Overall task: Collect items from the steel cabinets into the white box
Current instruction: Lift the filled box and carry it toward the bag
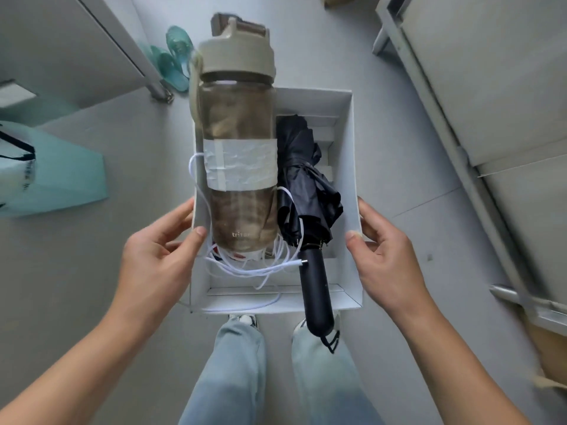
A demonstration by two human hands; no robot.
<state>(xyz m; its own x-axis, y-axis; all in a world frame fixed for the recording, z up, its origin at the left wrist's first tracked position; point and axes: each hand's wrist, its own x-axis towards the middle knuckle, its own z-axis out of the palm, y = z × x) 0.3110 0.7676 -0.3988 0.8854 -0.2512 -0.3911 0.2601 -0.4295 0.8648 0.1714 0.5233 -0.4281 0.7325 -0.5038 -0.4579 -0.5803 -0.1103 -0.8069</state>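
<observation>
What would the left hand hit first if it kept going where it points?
The left hand grips the box wall, so that comes first; past it, probably the bottle base, though depth is unclear.

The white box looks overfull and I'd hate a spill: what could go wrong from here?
1. The bottle stands taller than the white box walls and could topple out.
2. The umbrella handle overhangs the near wall; it might slide out.
3. A white cable loop drapes over the edge and could snag.
</observation>
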